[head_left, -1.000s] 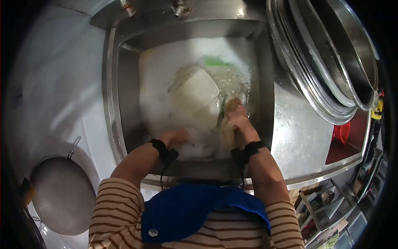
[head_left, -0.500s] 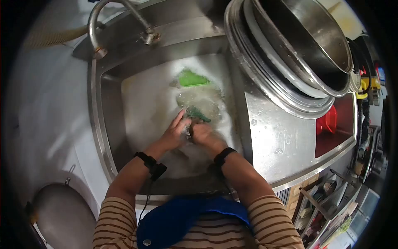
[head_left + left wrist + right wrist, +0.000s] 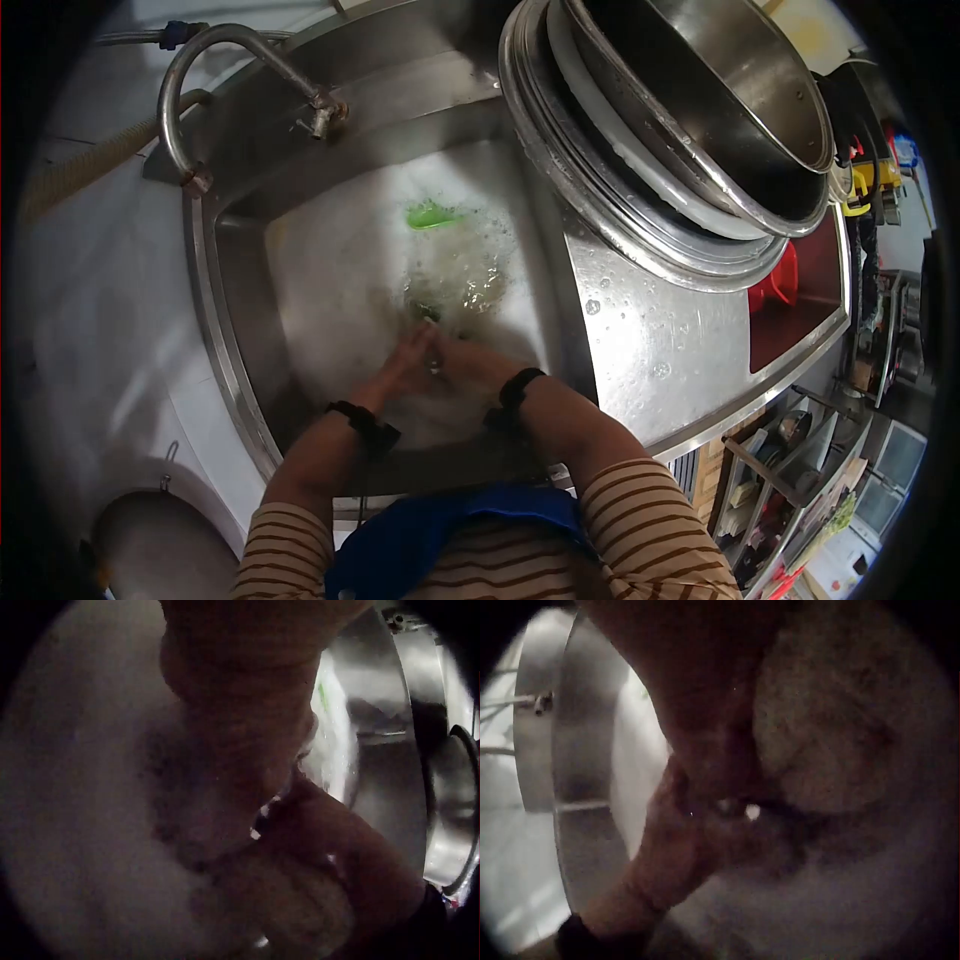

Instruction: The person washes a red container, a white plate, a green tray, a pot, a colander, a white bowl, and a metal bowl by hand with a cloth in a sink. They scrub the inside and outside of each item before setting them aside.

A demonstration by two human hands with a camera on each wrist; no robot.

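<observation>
Both hands are together in cloudy, foamy water in the metal sink [image 3: 235,330], near its front. The left hand [image 3: 405,362] and right hand [image 3: 468,362] meet around something dark green [image 3: 424,312] that is mostly under water. Foam and water hide the fingertips of both. In the right wrist view a pale, rounded mass [image 3: 825,742] lies beside the right hand [image 3: 712,727]; what it is cannot be told. The left wrist view shows the left hand [image 3: 240,735] against the right, with a pale rounded shape [image 3: 300,900] below. A bright green piece [image 3: 432,215] floats farther back.
Large metal basins [image 3: 640,150] are stacked on the steel drainboard [image 3: 640,350] at the right. A curved faucet [image 3: 230,35] stands at the back left. A red container [image 3: 780,280] sits beyond the drainboard, and a round pan [image 3: 165,545] is at the lower left.
The hands have come together and moved toward the sink's front. The white container seen earlier is no longer visible. The head view has shifted, bringing the faucet into sight.
</observation>
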